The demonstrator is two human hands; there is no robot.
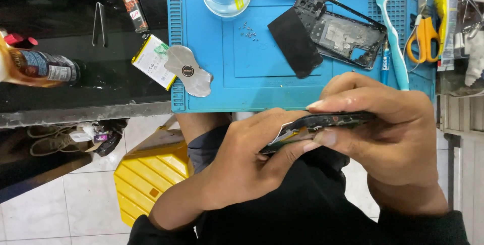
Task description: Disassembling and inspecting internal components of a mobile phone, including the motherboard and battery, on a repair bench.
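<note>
Big blue mat (pixel 227 81) up top, toward 12 o'clock. Right hand (pixel 398 139) at 4 o'clock, pinching the thin phone part (pixel 322 124) by its edge. Left hand (pixel 247 161) at 6 o'clock, gripping the same part from below. Phone frame (pixel 343 30) at 1 o'clock. Tiny screws (pixel 248 30) near 12.

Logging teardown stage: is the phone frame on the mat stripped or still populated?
Stripped, as far as shows: the phone frame lies open-faced on the blue mat, bare metal inside, camera holes empty. Loose screws lie nearby.
</note>
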